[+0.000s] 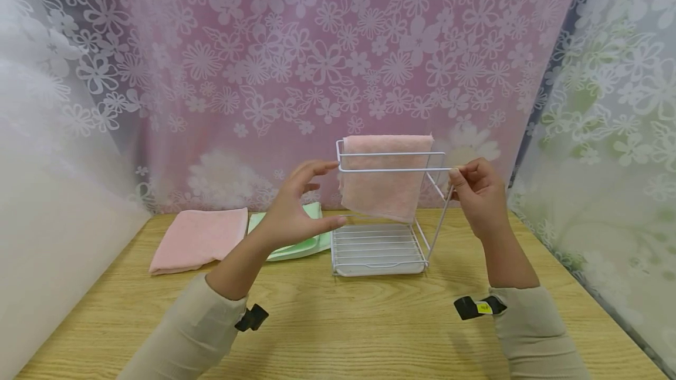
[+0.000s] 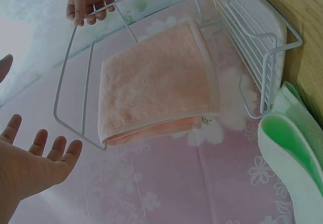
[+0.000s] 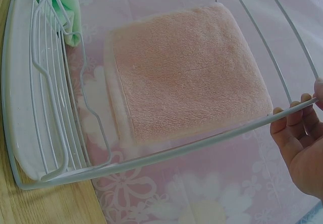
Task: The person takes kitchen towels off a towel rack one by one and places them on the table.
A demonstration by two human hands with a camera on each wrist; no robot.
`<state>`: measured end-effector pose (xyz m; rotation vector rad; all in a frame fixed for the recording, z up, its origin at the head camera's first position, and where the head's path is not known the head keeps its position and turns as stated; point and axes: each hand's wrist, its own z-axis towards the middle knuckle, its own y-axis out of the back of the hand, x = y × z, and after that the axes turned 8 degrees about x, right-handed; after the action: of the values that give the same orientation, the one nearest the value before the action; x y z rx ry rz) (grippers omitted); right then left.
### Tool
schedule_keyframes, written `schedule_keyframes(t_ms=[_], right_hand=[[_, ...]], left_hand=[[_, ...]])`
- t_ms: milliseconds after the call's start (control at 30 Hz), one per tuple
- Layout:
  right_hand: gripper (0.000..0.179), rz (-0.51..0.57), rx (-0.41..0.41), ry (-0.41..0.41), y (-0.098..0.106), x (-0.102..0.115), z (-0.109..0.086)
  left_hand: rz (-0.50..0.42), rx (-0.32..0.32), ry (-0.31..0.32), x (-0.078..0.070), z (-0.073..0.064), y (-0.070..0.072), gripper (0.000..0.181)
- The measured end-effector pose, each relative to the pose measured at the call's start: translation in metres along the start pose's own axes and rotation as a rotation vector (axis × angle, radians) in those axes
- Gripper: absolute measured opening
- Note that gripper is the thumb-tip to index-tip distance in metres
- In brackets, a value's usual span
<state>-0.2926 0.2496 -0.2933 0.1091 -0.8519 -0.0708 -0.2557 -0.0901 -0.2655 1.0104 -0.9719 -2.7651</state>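
A white wire rack (image 1: 396, 170) stands on the table, with a white tray (image 1: 364, 270) at its base. Over its rear top bar hangs a folded pink towel (image 1: 382, 195), which fills much of the right wrist view. My right hand (image 1: 482, 198) pinches the front right top corner of the rack between thumb and fingers. At the other side, my left hand (image 1: 290, 213) has its fingers spread beside the top left corner. In the left wrist view, those fingers (image 2: 40, 143) appear apart from the wire; the thumb is mostly out of frame.
On the table (image 1: 317, 327) to the left lie a flat pink towel (image 1: 203, 239) and a folded green towel (image 1: 311, 245), partly behind my left hand. A flowered pink curtain (image 1: 296, 75) hangs behind, and pale curtains stand at both sides.
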Motion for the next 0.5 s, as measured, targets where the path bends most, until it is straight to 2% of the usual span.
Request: schedule_keyframes(t_ms=[367, 500], right_hand=[[0.023, -0.007, 0.004, 0.013, 0.000, 0.000, 0.000], [0.024, -0.036, 0.001, 0.010, 0.000, -0.001, 0.000]], left_hand=[[0.068, 0.020, -0.003, -0.005, 0.029, 0.003, 0.082], [0.089, 0.037, 0.014, -0.006, 0.039, 0.005, 0.083]])
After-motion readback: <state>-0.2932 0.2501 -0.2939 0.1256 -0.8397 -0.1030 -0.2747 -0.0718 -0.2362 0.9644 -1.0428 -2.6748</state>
